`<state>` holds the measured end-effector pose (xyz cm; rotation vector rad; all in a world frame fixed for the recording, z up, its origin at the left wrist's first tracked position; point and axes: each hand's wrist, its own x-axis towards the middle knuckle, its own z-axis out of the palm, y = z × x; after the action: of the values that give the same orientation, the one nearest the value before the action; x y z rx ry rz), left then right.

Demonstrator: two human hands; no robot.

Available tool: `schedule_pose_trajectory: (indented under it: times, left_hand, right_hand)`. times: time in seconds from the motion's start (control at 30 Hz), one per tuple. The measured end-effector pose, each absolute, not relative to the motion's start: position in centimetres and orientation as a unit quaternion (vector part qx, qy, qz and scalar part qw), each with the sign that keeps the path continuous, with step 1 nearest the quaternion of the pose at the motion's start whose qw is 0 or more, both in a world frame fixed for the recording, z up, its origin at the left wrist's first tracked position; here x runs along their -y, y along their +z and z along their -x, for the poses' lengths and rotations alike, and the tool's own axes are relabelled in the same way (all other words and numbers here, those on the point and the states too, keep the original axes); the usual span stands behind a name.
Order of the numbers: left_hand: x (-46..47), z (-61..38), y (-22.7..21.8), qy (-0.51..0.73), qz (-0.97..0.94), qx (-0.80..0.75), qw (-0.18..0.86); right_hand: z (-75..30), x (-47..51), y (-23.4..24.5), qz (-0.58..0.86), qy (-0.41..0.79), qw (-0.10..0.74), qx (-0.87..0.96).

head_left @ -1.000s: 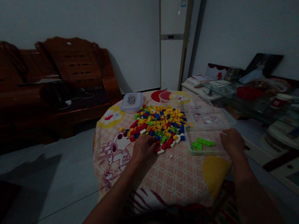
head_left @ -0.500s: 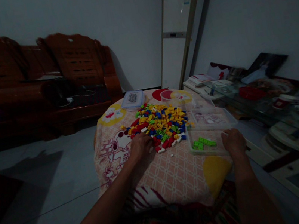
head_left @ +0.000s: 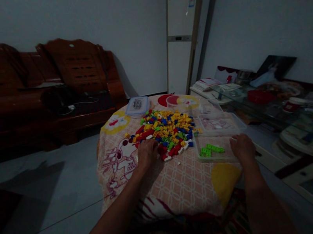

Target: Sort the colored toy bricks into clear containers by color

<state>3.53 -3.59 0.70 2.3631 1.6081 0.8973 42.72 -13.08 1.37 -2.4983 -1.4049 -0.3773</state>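
A heap of small toy bricks (head_left: 166, 131) in hard, smooth plastic with a slight sheen lies on a soft, matt printed cloth (head_left: 182, 186); beside it a shallow tray (head_left: 215, 160) of clear, glossy plastic holds green plastic bricks (head_left: 211, 149). Behind, a sofa (head_left: 78, 72) of dark polished wood gleams; the floor (head_left: 52, 189) is smooth, faintly reflective tile; a low table (head_left: 263, 114) at the right has a shiny glass top.
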Motion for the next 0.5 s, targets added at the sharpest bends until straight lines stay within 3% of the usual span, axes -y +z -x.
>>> schedule_pose_trajectory:
  times: [0.23,0.5]
  left_hand:
    - [4.1,-6.6,1.5,0.381,-0.779,-0.461,0.188]
    - [7.6,-14.8,2.1,0.387,-0.835,-0.284,0.269]
  right_hand:
    - [-42.6,13.1,1.5,0.86,-0.121,0.128,0.478]
    - [-42.4,13.2,1.4,0.863,-0.131,0.127,0.472]
